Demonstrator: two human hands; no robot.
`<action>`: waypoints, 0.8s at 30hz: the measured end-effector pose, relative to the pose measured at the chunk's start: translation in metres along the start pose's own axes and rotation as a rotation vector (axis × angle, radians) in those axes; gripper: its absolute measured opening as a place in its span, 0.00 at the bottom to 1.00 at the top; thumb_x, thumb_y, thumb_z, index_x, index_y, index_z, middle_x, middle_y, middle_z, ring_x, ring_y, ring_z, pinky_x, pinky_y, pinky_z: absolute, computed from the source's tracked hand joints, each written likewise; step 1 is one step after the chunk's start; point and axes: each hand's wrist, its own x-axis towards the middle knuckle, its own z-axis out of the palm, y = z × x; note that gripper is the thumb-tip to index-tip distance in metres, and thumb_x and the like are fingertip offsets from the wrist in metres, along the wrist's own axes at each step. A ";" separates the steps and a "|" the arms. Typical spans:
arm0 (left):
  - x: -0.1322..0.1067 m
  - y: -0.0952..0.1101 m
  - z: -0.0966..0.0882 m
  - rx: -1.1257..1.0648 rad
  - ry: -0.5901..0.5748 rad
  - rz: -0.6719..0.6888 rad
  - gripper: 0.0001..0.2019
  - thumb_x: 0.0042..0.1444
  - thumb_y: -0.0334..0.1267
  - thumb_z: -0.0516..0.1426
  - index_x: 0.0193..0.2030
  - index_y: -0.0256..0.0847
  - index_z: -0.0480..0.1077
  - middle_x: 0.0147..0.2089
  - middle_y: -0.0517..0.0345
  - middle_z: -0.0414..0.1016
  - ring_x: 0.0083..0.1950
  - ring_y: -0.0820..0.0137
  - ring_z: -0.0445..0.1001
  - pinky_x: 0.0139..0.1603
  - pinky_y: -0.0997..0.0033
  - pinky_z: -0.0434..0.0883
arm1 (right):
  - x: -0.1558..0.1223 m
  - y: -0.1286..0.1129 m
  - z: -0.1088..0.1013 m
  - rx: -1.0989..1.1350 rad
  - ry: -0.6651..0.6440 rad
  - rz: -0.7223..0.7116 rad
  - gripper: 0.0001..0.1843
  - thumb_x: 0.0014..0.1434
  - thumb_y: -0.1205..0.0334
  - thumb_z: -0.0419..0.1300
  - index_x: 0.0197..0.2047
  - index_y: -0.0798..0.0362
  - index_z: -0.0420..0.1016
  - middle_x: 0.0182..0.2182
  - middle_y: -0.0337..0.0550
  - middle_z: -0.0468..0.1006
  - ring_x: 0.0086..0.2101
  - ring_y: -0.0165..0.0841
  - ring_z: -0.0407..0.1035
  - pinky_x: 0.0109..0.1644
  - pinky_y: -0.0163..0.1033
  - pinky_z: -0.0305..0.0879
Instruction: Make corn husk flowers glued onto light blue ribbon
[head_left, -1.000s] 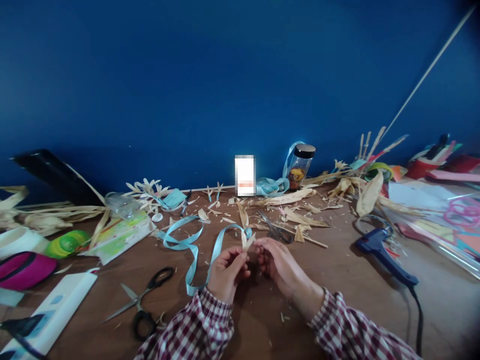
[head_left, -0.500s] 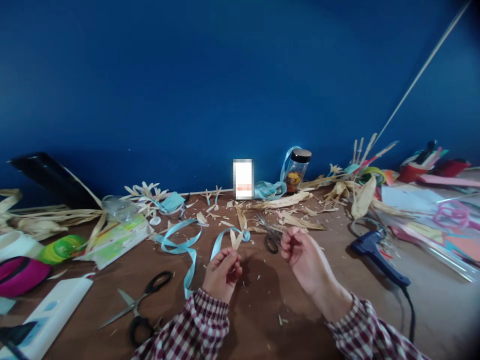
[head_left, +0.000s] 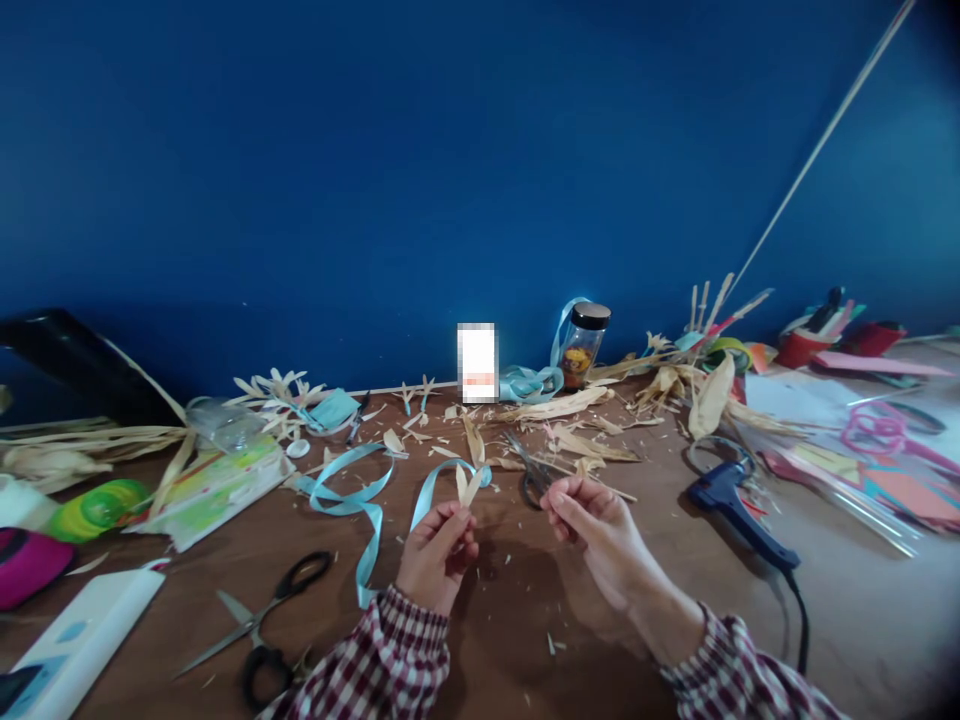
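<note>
My left hand (head_left: 439,550) is closed in a pinch on a small pale husk piece (head_left: 466,485) whose two pointed tips stand upward. A light blue ribbon (head_left: 352,495) curls on the wooden table (head_left: 525,620) just left of that hand and passes behind the husk piece. My right hand (head_left: 592,515) hovers a short way to the right, apart from the left, with its fingers curled together; what they hold, if anything, is too small to make out. Small grey scissors (head_left: 529,470) lie just beyond the right hand.
Black-handled scissors (head_left: 259,620) lie front left beside a white box (head_left: 75,630). A blue glue gun (head_left: 739,505) with a black cord rests at the right. A black-lidded jar (head_left: 583,343), husk scraps (head_left: 570,405) and coloured paper (head_left: 862,440) crowd the back and right.
My right hand has come away from the left and moved right, so the hands are now apart. The left hand still pinches the husk piece.
</note>
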 end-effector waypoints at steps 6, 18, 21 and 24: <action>0.001 0.001 0.001 0.005 -0.005 -0.003 0.12 0.39 0.30 0.67 0.29 0.35 0.68 0.22 0.60 0.74 0.19 0.80 0.69 0.18 0.84 0.71 | 0.007 -0.001 0.000 0.056 0.004 0.009 0.14 0.57 0.54 0.57 0.25 0.52 0.60 0.19 0.31 0.59 0.18 0.23 0.50 0.19 0.28 0.48; -0.003 0.000 0.004 0.032 -0.042 0.021 0.19 0.33 0.38 0.70 0.29 0.38 0.67 0.24 0.63 0.74 0.19 0.81 0.67 0.17 0.84 0.69 | 0.010 0.008 0.010 -0.366 -0.161 -0.081 0.09 0.56 0.55 0.59 0.35 0.52 0.69 0.25 0.36 0.70 0.26 0.28 0.62 0.27 0.31 0.56; -0.003 0.001 0.005 0.095 -0.025 0.063 0.19 0.32 0.40 0.70 0.29 0.37 0.68 0.24 0.64 0.73 0.19 0.81 0.66 0.16 0.85 0.66 | 0.011 0.020 0.019 -0.464 -0.253 -0.088 0.10 0.58 0.55 0.56 0.30 0.53 0.68 0.22 0.34 0.65 0.23 0.26 0.58 0.26 0.31 0.54; -0.002 0.002 0.002 0.187 0.011 0.112 0.18 0.33 0.40 0.69 0.29 0.35 0.70 0.21 0.65 0.70 0.19 0.82 0.65 0.17 0.85 0.66 | 0.013 0.028 0.021 -0.564 -0.252 -0.154 0.12 0.60 0.56 0.53 0.29 0.53 0.66 0.23 0.35 0.66 0.24 0.27 0.59 0.28 0.32 0.56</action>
